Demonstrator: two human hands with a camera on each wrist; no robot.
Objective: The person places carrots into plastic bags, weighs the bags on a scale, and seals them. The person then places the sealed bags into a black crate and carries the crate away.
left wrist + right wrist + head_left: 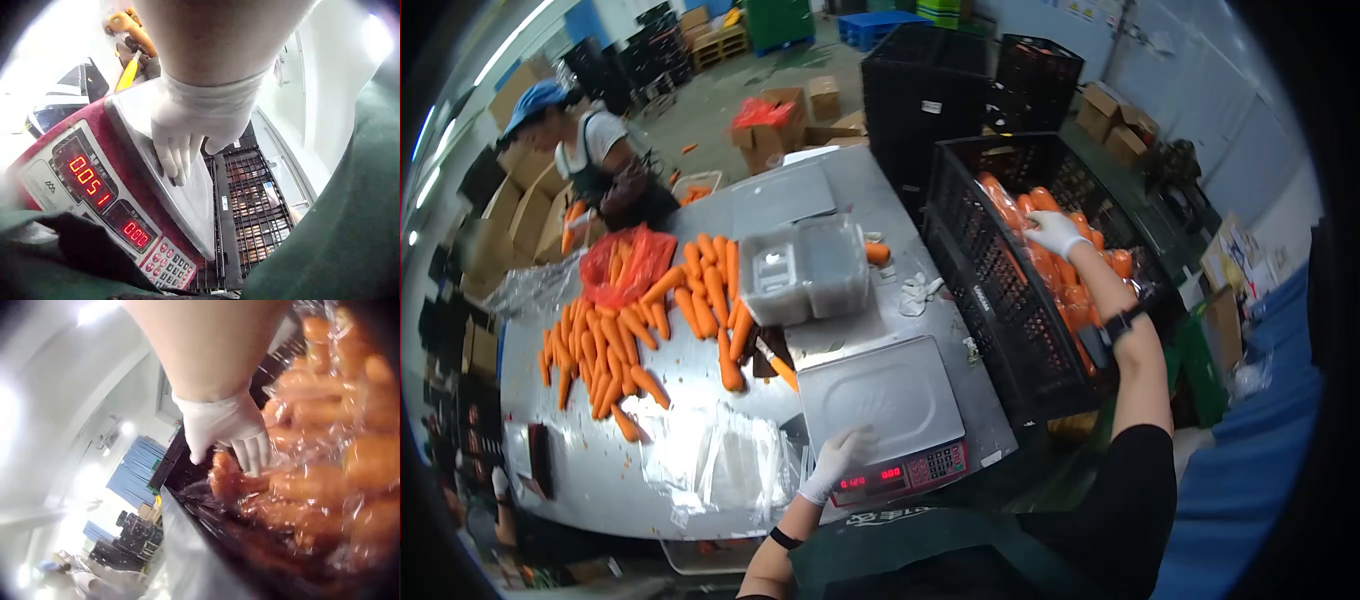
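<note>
My left hand [846,460], in a white glove, rests with straight fingers on the metal plate [880,395] of a red weighing scale [69,131]. Red digits glow on the scale's display [89,181]. My right hand [1055,234], gloved too, reaches into a black plastic crate [990,320] and touches the clear bags of carrots [1040,262] lying there. In the right wrist view its thumb stands apart from the fingers, which lie extended against the bagged carrots [306,481].
Loose carrots [600,350] and a red bag [628,268] cover the table's left part. Clear plastic bags [710,460] lie beside the scale, and plastic containers [805,268] stand behind it. A person in a blue cap [540,100] works across the table.
</note>
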